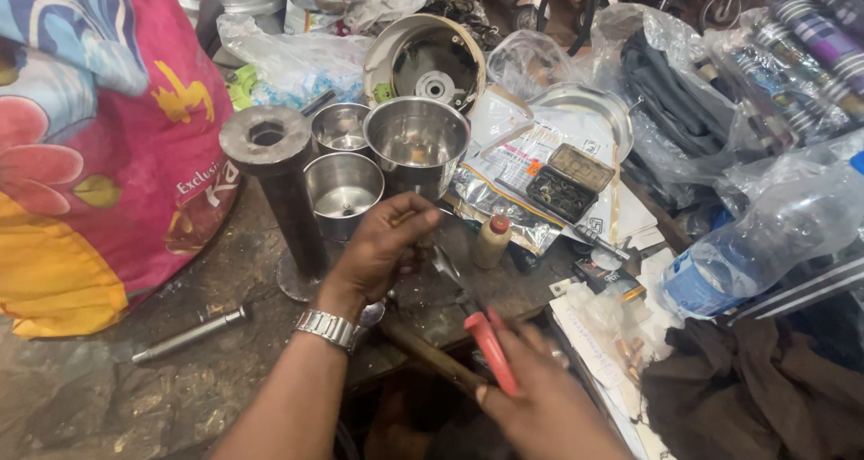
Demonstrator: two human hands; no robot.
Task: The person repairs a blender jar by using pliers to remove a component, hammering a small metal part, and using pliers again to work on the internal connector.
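My left hand [382, 248], with a metal watch on the wrist, is closed around the lower part of a tall steel mixer jar [416, 145] standing at the middle of the workbench. My right hand [540, 401] grips red-handled pliers [477, 311], whose metal jaws point up toward the jar's base beside my left hand. Two smaller steel jars [342, 190] [340, 127] stand just left of the big one. A wooden handle [432, 356] lies under my right hand.
A dark metal cylinder [279, 190] stands left of the jars, a steel rod [189, 334] lies near the front left. A colourful bag [99, 136] fills the left. A small bottle [492, 239], a parts box [569, 181], papers, plastic bags and a water bottle [765, 244] crowd the right.
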